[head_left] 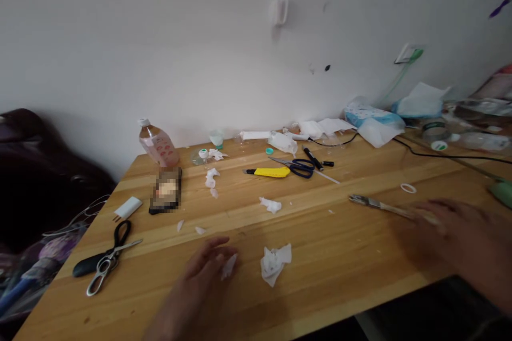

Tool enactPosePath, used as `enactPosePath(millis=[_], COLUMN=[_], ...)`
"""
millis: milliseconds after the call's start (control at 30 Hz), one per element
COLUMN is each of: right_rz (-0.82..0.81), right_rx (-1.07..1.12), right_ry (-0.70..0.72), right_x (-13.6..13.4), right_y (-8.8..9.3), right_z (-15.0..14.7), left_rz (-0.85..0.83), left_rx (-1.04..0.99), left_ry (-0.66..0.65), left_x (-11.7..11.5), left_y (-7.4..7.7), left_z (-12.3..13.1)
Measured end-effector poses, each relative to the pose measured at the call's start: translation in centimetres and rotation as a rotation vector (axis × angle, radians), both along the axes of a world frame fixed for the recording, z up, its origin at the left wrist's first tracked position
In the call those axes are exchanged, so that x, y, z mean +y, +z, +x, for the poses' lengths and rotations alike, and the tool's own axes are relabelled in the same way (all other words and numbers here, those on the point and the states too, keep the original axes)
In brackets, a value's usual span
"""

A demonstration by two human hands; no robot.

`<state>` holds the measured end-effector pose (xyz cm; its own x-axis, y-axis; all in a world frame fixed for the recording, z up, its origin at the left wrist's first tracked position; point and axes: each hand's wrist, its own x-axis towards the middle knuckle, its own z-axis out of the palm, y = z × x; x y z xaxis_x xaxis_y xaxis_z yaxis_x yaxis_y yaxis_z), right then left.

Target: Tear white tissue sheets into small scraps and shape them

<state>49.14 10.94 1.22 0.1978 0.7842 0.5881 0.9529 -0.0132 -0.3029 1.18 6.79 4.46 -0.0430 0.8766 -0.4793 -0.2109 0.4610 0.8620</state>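
Observation:
My left hand (196,277) is low over the near part of the wooden table (320,282). Its fingers are bent together around a small white scrap of tissue (229,268). A crumpled tissue (275,263) lies just to the right of it. At the right, my blurred right hand (456,229) closes over the rear end of a wooden-handled tool with a metal head (376,204); its exact kind is unclear. That metal head points left, toward the middle of the table. Behind it lies a white ring (408,188).
A yellow utility knife (272,172), blue-handled scissors (300,167) and a black marker (312,159) lie mid-table. Leftward are a bottle (160,146), a phone (167,192), a white charger (128,208) and metal scissors (106,272). Tissue packs (370,117) and cables line the wall.

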Motion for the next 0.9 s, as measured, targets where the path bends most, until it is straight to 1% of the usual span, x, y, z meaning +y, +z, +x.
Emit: enactPosePath(millis=[33, 67, 100, 167, 233, 267, 333, 433, 500, 567, 633, 667, 700, 733, 767, 800, 833, 900], right_rz=[-0.008, -0.056, -0.040, -0.102, -0.232, -0.272, -0.335, -0.388, -0.377, -0.352, -0.360, -0.385, -0.426, -0.483, -0.553, -0.629, -0.700, -0.799], right_rx=[-0.032, -0.010, 0.054, 0.118, 0.131, 0.138, 0.128, 0.103, 0.123, 0.179, 0.271, 0.334, 0.407, 0.488, 0.570, 0.647, 0.714, 0.811], right_ry=[0.166, 0.337, 0.436, 0.652, 0.823, 0.879, 0.949, 0.992, 1.007, 1.007, 0.993, 0.982, 0.968, 0.948, 0.917, 0.879, 0.840, 0.778], right_x=[-0.7, -1.4, -2.0, -2.8, -2.8, -2.6, -1.9, -1.2, -1.4, -1.9, -2.7, -3.1, -3.5, -3.8, -4.2, -4.4, -4.6, -4.8], right_y=[-0.3, -0.5, -0.7, -0.7, -0.5, -0.3, -0.2, -0.5, -0.8, -1.0, -0.9, -0.7, -0.4, -0.1, 0.3, 0.6, 1.0, 1.7], right_z=[-2.2, -4.7, -7.5, -13.1, -17.3, -18.7, -20.0, -19.8, -19.5, -19.6, -19.9, -20.2, -20.4, -20.6, -20.7, -20.8, -20.9, -20.9], left_rz=[0.054, 0.114, 0.167, 0.251, 0.304, 0.325, 0.370, 0.460, 0.528, 0.623, 0.860, 0.935, 0.982, 0.984, 0.933, 0.837, 0.733, 0.543], left_rx=[0.093, 0.201, 0.315, 0.524, 0.664, 0.695, 0.731, 0.802, 0.844, 0.866, 0.904, 0.919, 0.912, 0.893, 0.850, 0.784, 0.704, 0.491], left_ry=[-0.047, -0.104, -0.161, -0.229, -0.236, -0.236, -0.267, -0.311, -0.318, -0.369, -0.484, -0.467, -0.406, -0.333, -0.268, -0.237, -0.192, -0.123], left_x=[0.0, 0.0, 0.3, 1.0, 2.0, 2.5, 3.4, 3.5, 2.5, 0.9, -0.9, -1.8, -2.5, -3.0, -3.5, -3.9, -4.1, -4.4], left_y=[0.0, -0.1, -0.1, -0.3, -0.5, -0.6, -0.8, -1.2, -1.8, -2.9, -4.6, -5.5, -6.3, -6.9, -7.3, -7.4, -7.4, -6.8], left_z=[0.0, 0.1, 0.2, 0.3, 0.1, -0.1, -0.6, -1.1, -0.4, 1.3, 3.7, 4.9, 6.1, 7.1, 7.9, 8.6, 9.1, 9.6])
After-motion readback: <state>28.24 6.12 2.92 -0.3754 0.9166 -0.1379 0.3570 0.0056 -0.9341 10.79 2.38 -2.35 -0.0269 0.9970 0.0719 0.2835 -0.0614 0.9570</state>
